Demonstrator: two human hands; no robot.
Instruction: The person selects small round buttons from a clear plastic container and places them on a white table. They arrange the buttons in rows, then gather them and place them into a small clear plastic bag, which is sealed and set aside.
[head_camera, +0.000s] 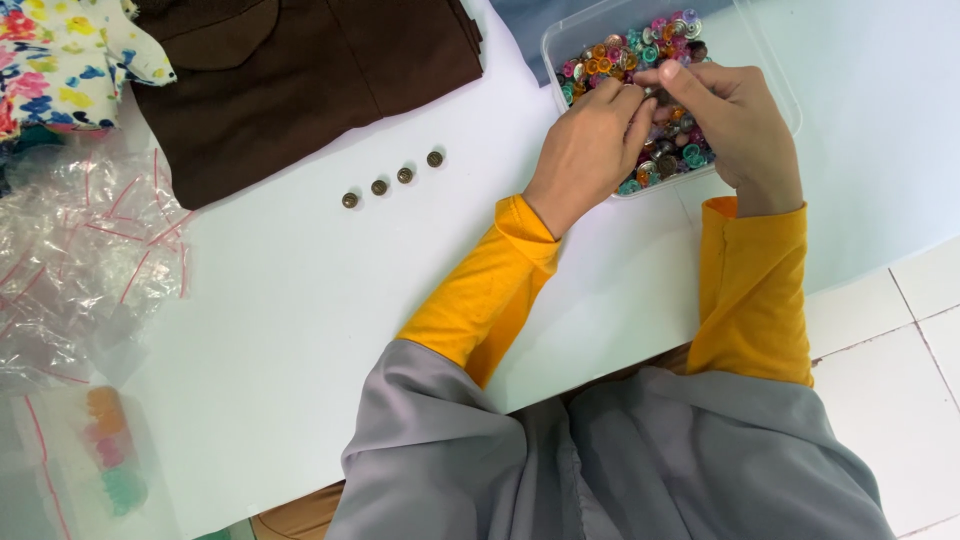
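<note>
A clear plastic box (560, 35) at the table's far right holds several coloured buttons (625, 50). Both hands hover over it. My left hand (590, 150) pinches its fingertips together above the buttons, apparently on a small dark button, though the fingers hide it. My right hand (735, 120) meets it from the right, thumb and fingers closed around the same spot. Both sleeves are yellow under grey cloth. A short row of dark metal buttons (391, 180) lies on the white table (300, 330), left of the hands.
A folded brown garment (290, 80) lies at the far edge, beside floral fabric (60, 55) at the far left. Crumpled clear zip bags (70, 260) pile at the left edge, one holding coloured pieces (110, 450). White floor tiles (900, 380) show at the right.
</note>
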